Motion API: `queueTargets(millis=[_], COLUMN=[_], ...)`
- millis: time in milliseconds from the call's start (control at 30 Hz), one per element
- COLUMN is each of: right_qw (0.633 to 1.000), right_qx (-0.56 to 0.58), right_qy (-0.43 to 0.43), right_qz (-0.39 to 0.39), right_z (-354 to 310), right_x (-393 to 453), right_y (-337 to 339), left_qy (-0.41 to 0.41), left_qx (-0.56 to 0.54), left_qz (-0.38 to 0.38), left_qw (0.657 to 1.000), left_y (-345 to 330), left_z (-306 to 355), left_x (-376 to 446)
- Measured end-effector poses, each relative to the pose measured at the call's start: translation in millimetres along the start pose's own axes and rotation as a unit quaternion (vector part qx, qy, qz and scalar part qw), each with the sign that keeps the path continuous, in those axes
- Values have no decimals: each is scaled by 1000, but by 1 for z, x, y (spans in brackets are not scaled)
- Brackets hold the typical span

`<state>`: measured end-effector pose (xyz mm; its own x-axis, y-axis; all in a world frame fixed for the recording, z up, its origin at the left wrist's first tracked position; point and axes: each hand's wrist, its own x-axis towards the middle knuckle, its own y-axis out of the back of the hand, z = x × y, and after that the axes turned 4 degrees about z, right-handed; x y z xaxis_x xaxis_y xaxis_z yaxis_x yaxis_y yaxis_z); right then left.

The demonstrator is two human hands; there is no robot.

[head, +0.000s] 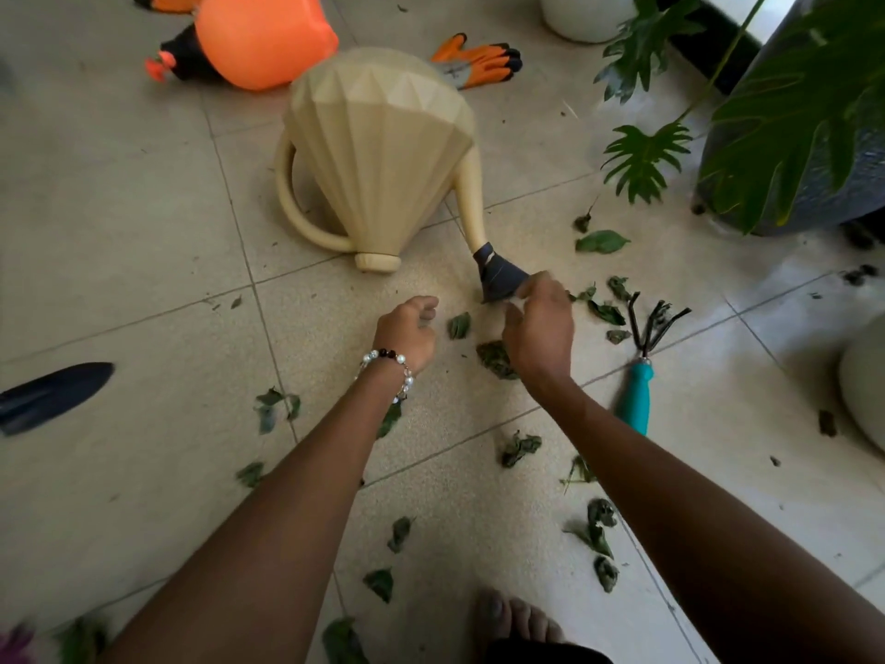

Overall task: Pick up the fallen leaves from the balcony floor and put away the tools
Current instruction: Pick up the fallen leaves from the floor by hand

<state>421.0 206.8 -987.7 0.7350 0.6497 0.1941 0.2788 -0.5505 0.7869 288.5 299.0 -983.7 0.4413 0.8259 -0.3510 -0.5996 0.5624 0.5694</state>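
Observation:
Wilted green leaves lie scattered over the tiled floor, one (459, 324) between my hands and a clump (495, 359) under my right wrist. A beige watering can (378, 151) lies tipped over, its dark nozzle (495, 273) pointing toward me. My right hand (538, 328) has its fingertips and thumb curled at the nozzle's wide rim. My left hand (407, 333), with a bead bracelet on the wrist, hovers over the floor with its fingers curled under; whatever is in its palm is hidden. A teal-handled hand rake (636, 397) lies to the right, a dark trowel blade (48, 395) at the far left.
Orange work gloves (479, 59) and an orange sprayer bottle (261, 38) lie behind the can. A large-leaved plant in a grey pot (814, 184) stands at the right, with white pots at the back (584, 14) and right edge (867, 376). My bare foot (512, 620) is at the bottom.

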Motion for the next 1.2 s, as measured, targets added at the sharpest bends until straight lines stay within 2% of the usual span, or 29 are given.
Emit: queueTargets(millis=[67, 133, 167, 233, 367, 500, 600, 667, 800, 833, 900, 967, 1000, 1033, 1100, 1133, 1200], right_qw=[988, 952, 930, 898, 884, 838, 858, 901, 930, 953, 983, 967, 961, 963, 979, 980, 969], right_qx=[-33, -87, -132, -195, -206, -256, -236, -185, -135, -74, 82, 218, 246, 245, 181, 142, 91], right_qy=[132, 241, 266, 276, 287, 276, 287, 231, 251, 211, 61, -57, -74, -64, 37, 104, 195], right_qz=[-74, -168, -216, -281, -307, -395, -353, -316, -232, -205, -155, -120, -105, -92, -84, -88, -125], right_z=[-3, -3, -2, 1, 19, 43, 55, 60, 73, 73, 63, 46, 36, 28, 16, 15, 16], right_x=[-10, -16, -18, -19, -15, -21, -36, -46, -52, -50, -44, -39, -38, -37, -40, -41, -42], right_y=[-7, -18, -22, -23, 1, 32, 43, 46, 50, 53, 56, 57, 57, 57, 56, 55, 55], left_qy=[8, 21, 28, 44, 70, 76, 89, 96, 122, 137, 175, 222, 248, 274, 324, 340, 346], left_qx=[5, 3, -1, -15, -65, -100, -133, -145, -181, -194, -229, -293, -341, -400, -484, -493, -479], left_qz=[2, 10, 13, 17, 27, 66, 58, 35, -12, -33, -90, -152, -176, -195, -206, -197, -174], left_qw=[1000, 1000, 1000, 999, 995, 990, 985, 984, 976, 971, 953, 918, 890, 853, 786, 776, 788], left_y=[-2, -3, -3, -1, -2, -9, -16, -23, -39, -44, -52, -57, -59, -61, -63, -66, -69], left_z=[-2, -3, -3, -3, -5, -1, 8, 16, 31, 34, 42, 53, 58, 62, 72, 74, 76], left_x=[0, 1, 2, 3, 1, -2, -8, -14, -22, -24, -29, -35, -37, -38, -37, -34, -28])
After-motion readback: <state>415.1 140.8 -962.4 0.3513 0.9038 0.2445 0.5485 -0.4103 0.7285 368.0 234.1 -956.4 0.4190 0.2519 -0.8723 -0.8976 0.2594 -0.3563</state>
